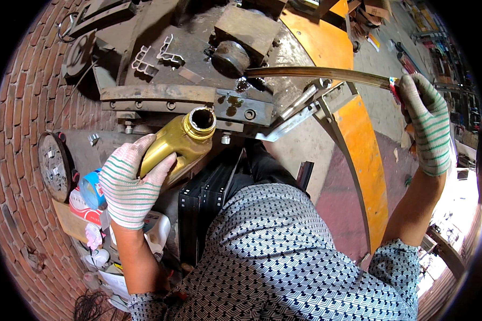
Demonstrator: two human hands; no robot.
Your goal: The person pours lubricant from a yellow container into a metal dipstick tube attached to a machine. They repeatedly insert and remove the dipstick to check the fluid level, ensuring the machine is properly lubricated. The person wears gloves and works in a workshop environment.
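My left hand, in a white glove with green stripes, is wrapped round a gold plastic bottle. The bottle is tilted, its uncapped neck pointing up and to the right, close to a machine's metal edge. At the right, my gloved right hand is raised and closed on the end of a long, thin brownish strip. A red and white patch shows on the strip beside my fingers. Its other end reaches a dark round metal part of the machine. Brown wet spots lie on the steel bar below.
Cut metal profile pieces lie on the machine top. A curved orange guard stands on the right. Black metal sections are near my body. Left are a round tray, a blue container and a brick wall.
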